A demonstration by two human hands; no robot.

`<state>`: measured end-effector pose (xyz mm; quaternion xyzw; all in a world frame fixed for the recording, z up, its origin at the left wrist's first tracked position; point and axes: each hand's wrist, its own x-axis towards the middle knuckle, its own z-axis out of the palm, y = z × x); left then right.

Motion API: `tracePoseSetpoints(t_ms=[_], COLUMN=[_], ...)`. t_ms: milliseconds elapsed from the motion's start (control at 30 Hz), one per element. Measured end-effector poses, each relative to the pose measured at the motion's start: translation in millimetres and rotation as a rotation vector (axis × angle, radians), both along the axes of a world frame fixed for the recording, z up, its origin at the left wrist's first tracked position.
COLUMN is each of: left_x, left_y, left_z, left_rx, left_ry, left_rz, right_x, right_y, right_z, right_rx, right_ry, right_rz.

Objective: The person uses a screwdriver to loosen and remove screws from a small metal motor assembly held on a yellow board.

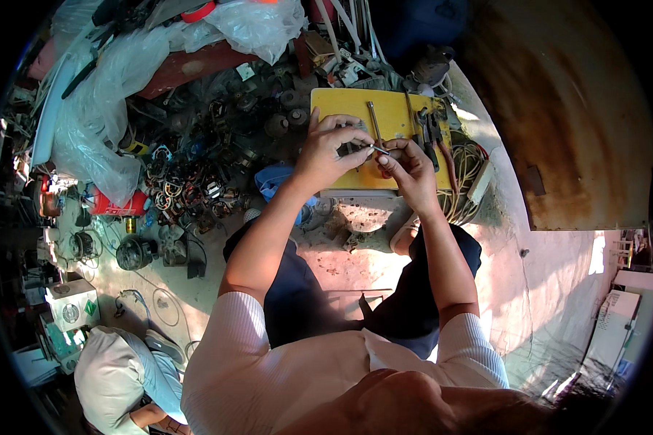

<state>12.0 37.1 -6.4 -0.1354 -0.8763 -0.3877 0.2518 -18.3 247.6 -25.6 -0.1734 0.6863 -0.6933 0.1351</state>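
Over a yellow board [341, 101], my left hand [325, 154] and my right hand [411, 174] meet fingertip to fingertip. Between them is a short, thin metal rod [379, 149]; each hand pinches one end. Its exact kind is too small to make out. Behind my right fingers a screwdriver [372, 119] lies on the board, its shaft pointing away and its red handle partly hidden. To the right of that hand are pliers [434, 129] with dark and reddish handles. Some small dark parts on the board are mostly covered by my left hand.
A heap of motor parts and wires [189, 185] spreads to the left, under clear plastic sheeting [116, 109]. Coiled cable [471, 170] lies right of the board, near a large rusty panel [573, 123]. Another person [120, 373] is at the lower left.
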Motion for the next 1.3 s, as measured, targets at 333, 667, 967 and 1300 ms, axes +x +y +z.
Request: tracePoseSetpoints(t_ms=[333, 667, 967, 1300], left_x=[3, 4, 12, 8], left_y=[-3, -34, -16, -8], left_z=[7, -3, -5, -14], left_rx=[-0.079, -0.120, -0.359, -0.360], left_ry=[-0.050, -0.235, -0.497, -0.426], left_rz=[0.111, 0.202, 0.163, 0.206], right_x=[-24, -33, -30, -29], right_y=[37, 46, 52, 32], right_z=[23, 4, 4, -16], right_rx=[0.700, 0.957, 1.009, 1.092], right_ry=[0.319, 0.369, 0.363, 0.638], right_rz=[-0.374, -0.460, -0.434, -0.481])
